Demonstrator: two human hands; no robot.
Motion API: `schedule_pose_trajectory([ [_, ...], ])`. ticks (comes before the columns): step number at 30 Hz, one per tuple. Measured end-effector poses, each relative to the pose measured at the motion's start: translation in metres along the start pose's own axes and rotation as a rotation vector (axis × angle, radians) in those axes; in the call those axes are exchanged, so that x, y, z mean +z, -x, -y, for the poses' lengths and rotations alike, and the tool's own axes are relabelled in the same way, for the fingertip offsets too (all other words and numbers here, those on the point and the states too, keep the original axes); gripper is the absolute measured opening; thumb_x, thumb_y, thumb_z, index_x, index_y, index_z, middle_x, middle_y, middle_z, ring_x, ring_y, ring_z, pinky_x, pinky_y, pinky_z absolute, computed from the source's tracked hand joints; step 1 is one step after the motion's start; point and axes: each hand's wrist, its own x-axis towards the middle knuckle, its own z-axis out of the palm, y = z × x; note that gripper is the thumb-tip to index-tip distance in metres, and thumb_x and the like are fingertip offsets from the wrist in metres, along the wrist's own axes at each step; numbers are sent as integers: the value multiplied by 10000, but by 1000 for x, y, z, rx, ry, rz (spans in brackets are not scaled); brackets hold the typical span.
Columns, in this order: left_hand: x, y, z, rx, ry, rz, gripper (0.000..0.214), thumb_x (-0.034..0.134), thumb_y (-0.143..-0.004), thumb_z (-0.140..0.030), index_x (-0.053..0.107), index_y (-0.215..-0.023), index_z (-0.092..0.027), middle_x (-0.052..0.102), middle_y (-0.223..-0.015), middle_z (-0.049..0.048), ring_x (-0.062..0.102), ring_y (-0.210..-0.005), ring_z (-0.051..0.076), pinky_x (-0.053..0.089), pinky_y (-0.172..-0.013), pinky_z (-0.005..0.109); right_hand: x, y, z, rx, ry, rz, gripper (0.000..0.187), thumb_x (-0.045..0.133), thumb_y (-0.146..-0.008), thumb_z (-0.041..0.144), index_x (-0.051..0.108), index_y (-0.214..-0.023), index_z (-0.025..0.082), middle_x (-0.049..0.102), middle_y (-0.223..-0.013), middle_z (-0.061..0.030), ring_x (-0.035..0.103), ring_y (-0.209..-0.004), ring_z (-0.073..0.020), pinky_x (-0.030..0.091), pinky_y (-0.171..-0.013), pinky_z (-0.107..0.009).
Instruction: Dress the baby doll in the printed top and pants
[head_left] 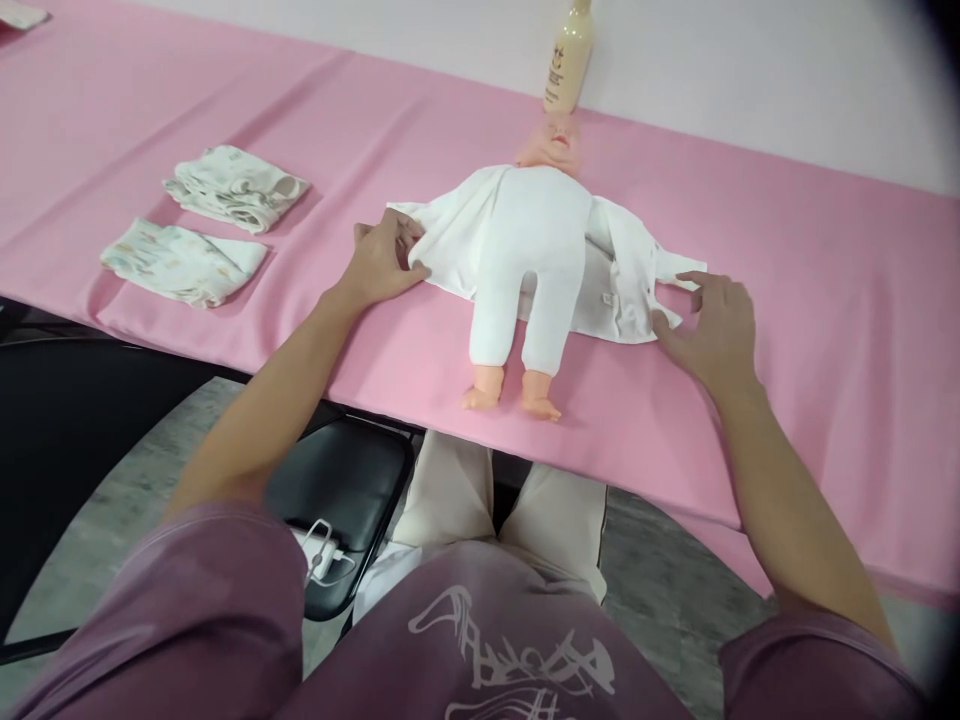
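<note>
A baby doll (531,260) with a white cloth body lies on its back, feet toward me, its head partly blurred. Under it a white baby shirt (450,235) is spread out on both sides. My left hand (384,258) has its fingers curled at the shirt's left edge, with cloth between thumb and fingers. At the right edge, my right hand (712,325) holds the shirt's other side, thumb low and forefinger on the upper corner. The doll's arms are hidden from view.
Two folded patterned baby garments, one farther back (236,190) and one nearer (184,262), lie to the left on the pink tablecloth (420,370). A cream bottle (568,60) stands behind the doll's head. Below the table edge is a black folding chair (345,490) with a white device and cable (322,550).
</note>
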Motion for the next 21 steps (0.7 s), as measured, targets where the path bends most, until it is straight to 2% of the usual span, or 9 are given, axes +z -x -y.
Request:
schedule_pose_trajectory([
  [2,-4,2,-6,2,-68,-6,998,610,-907,-1115,679,-1402,-251,773,-1440,127,680,-1326,378,395,-1316,719,3,-1,8,-38,33,-28,626,726,-1053,573,725,-1605,277,777,-1461,-234,705,-1434,-513,545,-1293,-759],
  [4,-7,2,-11,44,-94,46,1050,481,-971,-1148,706,-1467,-250,742,-1536,124,575,-1479,369,338,-1340,711,5,-2,17,-100,-9,39,653,699,-1084,566,706,-1681,301,730,-1642,-208,645,-1585,-501,503,-1372,-770],
  [6,-8,1,-15,134,-72,113,970,415,-1069,-1078,737,-1492,-267,750,-1579,104,555,-1543,345,301,-1385,693,7,-2,24,-184,-84,146,657,655,-1121,547,689,-1734,316,687,-1765,-161,587,-1700,-463,458,-1445,-754],
  [8,-8,0,-18,205,-27,169,827,445,-1113,-994,789,-1412,-304,783,-1576,82,611,-1547,349,323,-1412,671,9,0,26,-247,-158,254,632,598,-1159,524,698,-1748,319,657,-1833,-128,572,-1738,-441,445,-1471,-749],
  [11,-9,-1,-21,171,2,214,660,592,-1051,-948,818,-1221,-352,840,-1459,69,667,-1546,416,399,-1381,685,11,2,22,-255,-194,333,626,565,-1184,537,709,-1766,359,639,-1866,-88,591,-1722,-445,469,-1454,-754],
  [14,-16,0,-24,127,-34,221,695,621,-1004,-1001,801,-1118,-339,855,-1329,79,651,-1561,411,432,-1337,677,12,3,13,-255,-168,317,660,602,-1174,590,682,-1797,390,641,-1862,-77,593,-1707,-461,460,-1455,-752],
  [18,-30,1,-20,138,-117,253,1081,313,-932,-1235,790,-1094,-279,824,-1271,70,564,-1523,291,389,-1302,617,15,2,5,-269,-149,248,723,699,-1129,638,668,-1791,348,713,-1721,-137,605,-1655,-486,452,-1447,-755],
  [21,-34,0,-15,112,-154,222,1198,196,-874,-1282,771,-1135,-264,813,-1269,61,573,-1432,257,381,-1287,600,20,1,0,-149,-152,123,676,772,-1077,631,749,-1662,294,714,-1603,-197,681,-1489,-462,582,-1312,-696],
])
